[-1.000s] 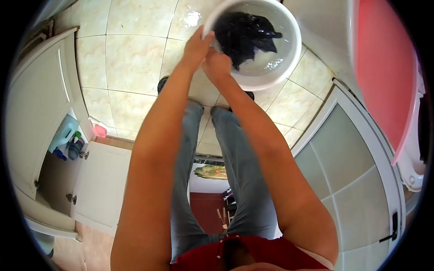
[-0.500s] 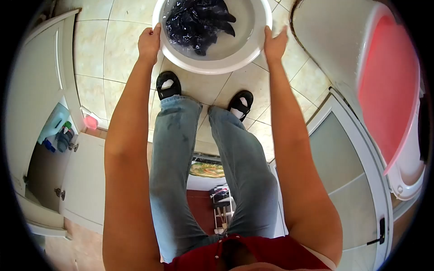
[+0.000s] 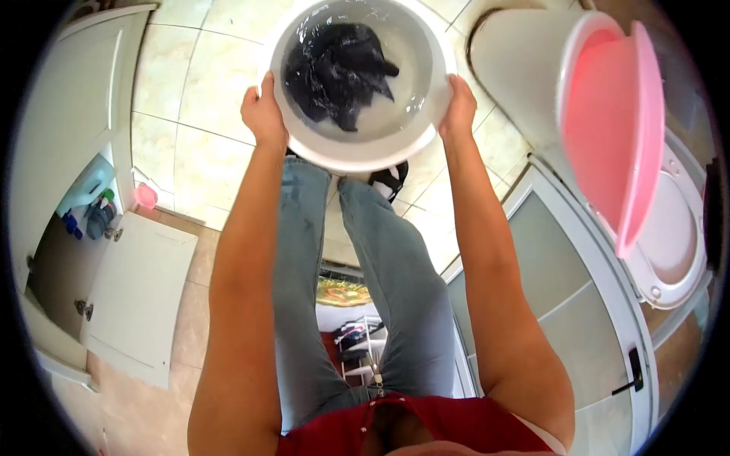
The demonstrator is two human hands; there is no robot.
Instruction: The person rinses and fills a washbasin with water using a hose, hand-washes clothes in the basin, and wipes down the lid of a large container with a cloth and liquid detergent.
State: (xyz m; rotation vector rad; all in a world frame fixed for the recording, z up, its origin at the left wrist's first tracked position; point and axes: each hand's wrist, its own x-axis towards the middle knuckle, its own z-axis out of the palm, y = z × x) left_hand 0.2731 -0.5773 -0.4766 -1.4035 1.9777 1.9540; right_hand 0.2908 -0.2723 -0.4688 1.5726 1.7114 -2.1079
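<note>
A white round basin (image 3: 357, 156) is held between my two hands at the top of the head view. Water fills part of it, and a dark, soaked piece of cloth (image 3: 338, 72) lies in the water, its kind not clear. On the basin's left side my left hand (image 3: 264, 115) is closed around the rim, with the thumb up. My right hand (image 3: 458, 108) grips the opposite side of the rim. The fingers under the basin are hidden. The basin covers one of my feet and part of the other, a black sandal (image 3: 389, 181).
At the right, a pink basin (image 3: 608, 137) leans over a white toilet seat (image 3: 669, 228). Below it stands a framed glass door (image 3: 578, 281). On the left, a cabinet door (image 3: 137, 296) hangs open, with bottles (image 3: 91, 190) inside. Pale tiles (image 3: 220, 99) cover the floor.
The basin has come closer to my body, lower in the view, and now covers my feet more. Both hands have stayed on its rim. The view has shifted slightly.
</note>
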